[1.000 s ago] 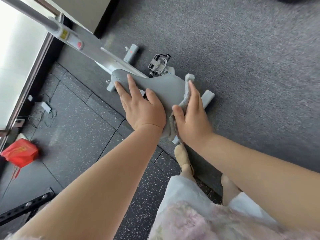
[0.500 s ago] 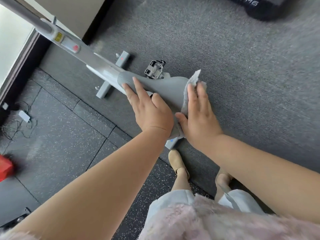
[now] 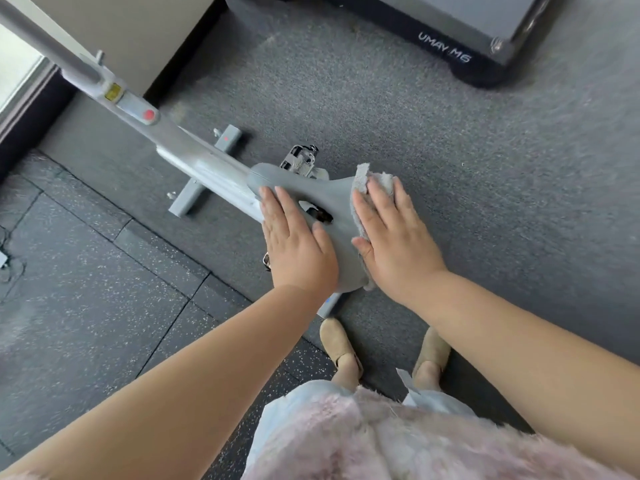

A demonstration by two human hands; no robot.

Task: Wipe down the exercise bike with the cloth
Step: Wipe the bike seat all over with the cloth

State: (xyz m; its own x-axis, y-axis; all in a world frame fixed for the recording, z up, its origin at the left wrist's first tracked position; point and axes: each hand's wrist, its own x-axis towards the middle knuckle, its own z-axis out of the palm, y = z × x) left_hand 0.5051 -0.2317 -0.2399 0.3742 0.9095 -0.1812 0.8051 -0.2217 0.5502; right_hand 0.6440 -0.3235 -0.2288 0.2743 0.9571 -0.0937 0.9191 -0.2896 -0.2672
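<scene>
Nearest, two tan shoes (image 3: 335,341) stand just behind the exercise bike (image 3: 187,150), where speckled rubber tiles (image 3: 86,271) meet grey carpet (image 3: 502,174). Open floor lies on both sides. The left hand (image 3: 298,251) lies flat on the grey saddle (image 3: 318,194), fingers straight and close together, holding nothing. Just beside it, the right hand (image 3: 394,240) presses the pale cloth (image 3: 363,176) against the saddle's right edge, fingers straight and slightly spread, thumb out toward the saddle. Most of the cloth is hidden under that palm, and the hands and saddle cover the seat post. Beyond, a pedal (image 3: 299,159) peeks past the saddle nose. Farthest, a dark machine (image 3: 450,32) marked UMAY M6 is cut off by the top edge.
</scene>
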